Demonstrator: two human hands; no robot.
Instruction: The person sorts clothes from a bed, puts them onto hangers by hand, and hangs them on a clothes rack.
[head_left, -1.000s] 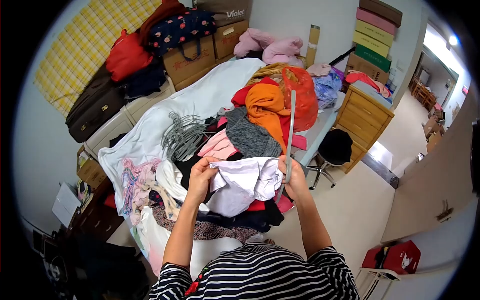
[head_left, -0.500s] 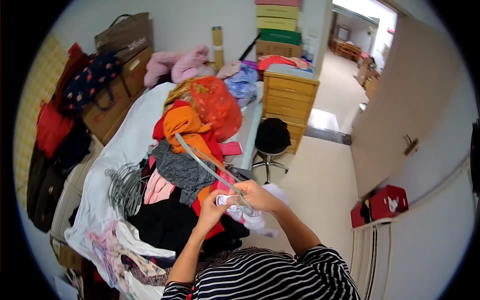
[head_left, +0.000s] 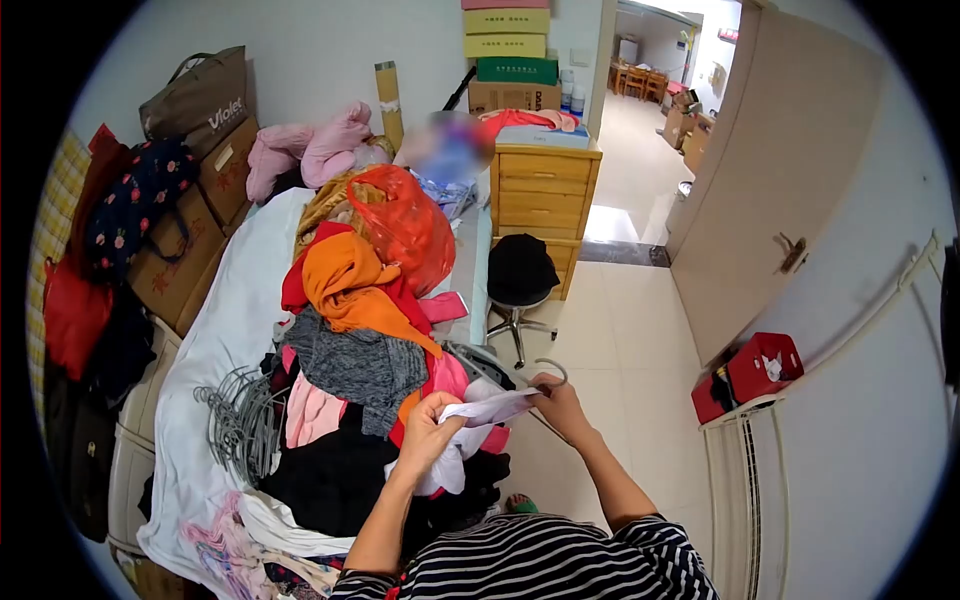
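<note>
A white garment is stretched between my two hands above the near edge of the bed. My left hand pinches its left side, with part of the cloth hanging below. At its right side my right hand grips the cloth together with a grey hanger, whose hook curves up above the fingers. Beyond my hands lie a dark grey garment and an orange garment. A bundle of grey hangers rests on the bed's left part.
A red plastic bag tops the clothes pile. Right of the bed stand a black-topped stool and a wooden drawer cabinet. A door stands open. A red box is at the right wall; cardboard boxes line the left.
The view has swung right. The white garment went from spread wide to bunched and is now stretched again between my hands. The hanger's hook now points to the upper right.
</note>
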